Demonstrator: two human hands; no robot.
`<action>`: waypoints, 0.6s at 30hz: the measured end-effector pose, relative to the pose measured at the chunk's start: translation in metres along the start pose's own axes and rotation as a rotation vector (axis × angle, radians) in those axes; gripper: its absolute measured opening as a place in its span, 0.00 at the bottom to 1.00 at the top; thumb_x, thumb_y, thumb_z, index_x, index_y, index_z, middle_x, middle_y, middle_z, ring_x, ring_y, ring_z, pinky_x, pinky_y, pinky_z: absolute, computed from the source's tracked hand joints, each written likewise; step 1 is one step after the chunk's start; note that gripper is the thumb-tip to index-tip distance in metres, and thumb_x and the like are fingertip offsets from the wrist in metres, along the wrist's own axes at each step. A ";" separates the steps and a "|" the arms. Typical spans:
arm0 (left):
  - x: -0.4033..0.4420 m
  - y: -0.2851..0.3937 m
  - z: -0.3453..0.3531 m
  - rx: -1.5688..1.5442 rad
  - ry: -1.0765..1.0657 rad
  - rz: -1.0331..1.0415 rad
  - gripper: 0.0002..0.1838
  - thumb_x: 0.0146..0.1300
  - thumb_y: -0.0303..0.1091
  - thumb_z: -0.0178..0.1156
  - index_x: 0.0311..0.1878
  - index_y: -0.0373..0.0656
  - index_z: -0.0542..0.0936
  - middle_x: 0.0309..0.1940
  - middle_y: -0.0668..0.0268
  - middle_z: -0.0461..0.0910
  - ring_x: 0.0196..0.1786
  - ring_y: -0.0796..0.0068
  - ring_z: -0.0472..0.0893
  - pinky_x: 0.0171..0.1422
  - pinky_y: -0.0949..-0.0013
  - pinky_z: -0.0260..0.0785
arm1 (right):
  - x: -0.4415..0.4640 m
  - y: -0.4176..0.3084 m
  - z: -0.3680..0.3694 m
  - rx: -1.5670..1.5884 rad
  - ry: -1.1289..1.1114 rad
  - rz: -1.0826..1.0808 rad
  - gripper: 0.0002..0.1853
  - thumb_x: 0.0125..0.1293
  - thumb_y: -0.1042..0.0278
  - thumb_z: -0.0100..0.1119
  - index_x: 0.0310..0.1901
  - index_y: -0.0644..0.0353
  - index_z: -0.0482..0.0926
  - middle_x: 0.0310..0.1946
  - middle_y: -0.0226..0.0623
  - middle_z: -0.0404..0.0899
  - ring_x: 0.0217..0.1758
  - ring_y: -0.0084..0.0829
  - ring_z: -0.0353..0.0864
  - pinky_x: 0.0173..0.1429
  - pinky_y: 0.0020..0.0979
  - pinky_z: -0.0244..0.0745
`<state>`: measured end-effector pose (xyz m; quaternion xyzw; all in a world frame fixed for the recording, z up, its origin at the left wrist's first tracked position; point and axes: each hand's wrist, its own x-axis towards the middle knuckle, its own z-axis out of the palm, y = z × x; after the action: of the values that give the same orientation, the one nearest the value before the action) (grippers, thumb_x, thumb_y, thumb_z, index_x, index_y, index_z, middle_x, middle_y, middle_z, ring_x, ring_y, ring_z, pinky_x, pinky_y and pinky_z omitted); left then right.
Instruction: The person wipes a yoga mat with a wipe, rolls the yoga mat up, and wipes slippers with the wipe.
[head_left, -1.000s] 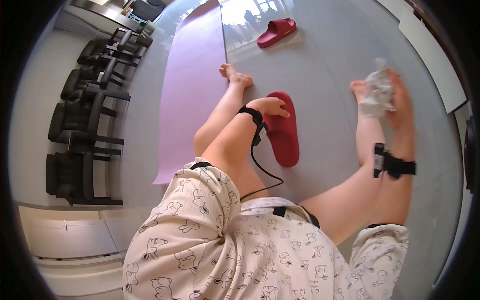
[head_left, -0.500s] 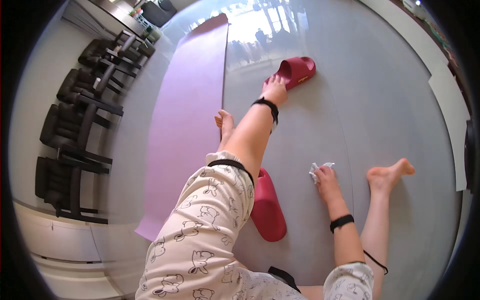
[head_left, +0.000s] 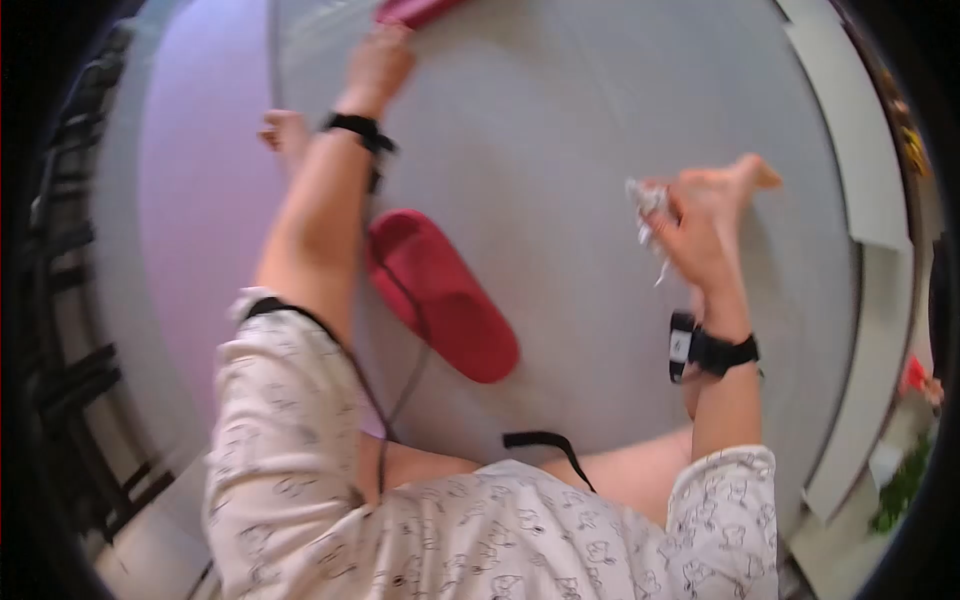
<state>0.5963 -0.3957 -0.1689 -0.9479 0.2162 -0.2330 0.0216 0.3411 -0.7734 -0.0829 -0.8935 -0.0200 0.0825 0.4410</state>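
My left hand (head_left: 380,68) reaches far forward, its fingers closed at the near edge of a red slipper (head_left: 428,10), which the top of the view cuts off. Motion blurs those fingertips. A second red slipper (head_left: 445,300) lies on the floor between my arms, with a dark strap crossing over it. In my right hand (head_left: 690,235) is a crumpled white tissue (head_left: 650,205), pinched between thumb and fingers and held above the floor. Behind that hand is my bare right foot (head_left: 735,182); the left foot (head_left: 288,130) shows beside my left forearm.
A purple mat (head_left: 205,150) runs along the left on the grey floor (head_left: 580,330). Dark chairs (head_left: 80,370) stand beyond it, blurred. White panels (head_left: 850,190) edge the right side, with a green plant (head_left: 905,485) lower down. A black strap (head_left: 545,440) lies near my lap.
My right hand has lifted the tissue off the floor and turned beside the foot. The view has tilted down and shifted. My left hand stays at the far slipper.
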 end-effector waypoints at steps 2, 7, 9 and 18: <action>0.009 -0.007 0.000 -0.067 -0.168 -0.047 0.29 0.57 0.36 0.52 0.63 0.40 0.61 0.64 0.52 0.59 0.67 0.59 0.59 0.68 0.63 0.54 | -0.007 -0.017 -0.063 -0.071 0.079 -0.052 0.15 0.59 0.70 0.51 0.48 0.61 0.73 0.33 0.31 0.73 0.35 0.26 0.74 0.41 0.28 0.69; -0.003 -0.020 0.008 -0.058 -0.490 -0.116 0.36 0.58 0.40 0.51 0.68 0.41 0.53 0.69 0.55 0.48 0.72 0.60 0.49 0.72 0.65 0.46 | -0.044 0.028 -0.161 -0.179 0.077 0.572 0.17 0.55 0.73 0.49 0.48 0.56 0.74 0.31 0.25 0.72 0.36 0.20 0.72 0.42 0.23 0.68; -0.008 -0.024 0.016 0.122 -0.605 -0.064 0.37 0.58 0.42 0.52 0.68 0.41 0.52 0.69 0.55 0.49 0.71 0.60 0.50 0.72 0.66 0.45 | -0.053 0.104 -0.170 -0.188 -0.013 0.679 0.17 0.54 0.73 0.48 0.48 0.56 0.73 0.34 0.25 0.73 0.37 0.20 0.72 0.43 0.23 0.68; -0.001 0.016 -0.054 -0.070 -0.222 -0.072 0.18 0.59 0.40 0.51 0.51 0.45 0.72 0.49 0.59 0.75 0.56 0.59 0.71 0.56 0.62 0.66 | -0.064 0.134 -0.117 0.504 -0.044 0.727 0.20 0.61 0.64 0.48 0.52 0.64 0.72 0.41 0.31 0.76 0.41 0.22 0.74 0.46 0.24 0.71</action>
<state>0.5649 -0.4064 -0.1235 -0.9751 0.1865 -0.1198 0.0041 0.2924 -0.9538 -0.1102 -0.7052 0.3068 0.2534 0.5868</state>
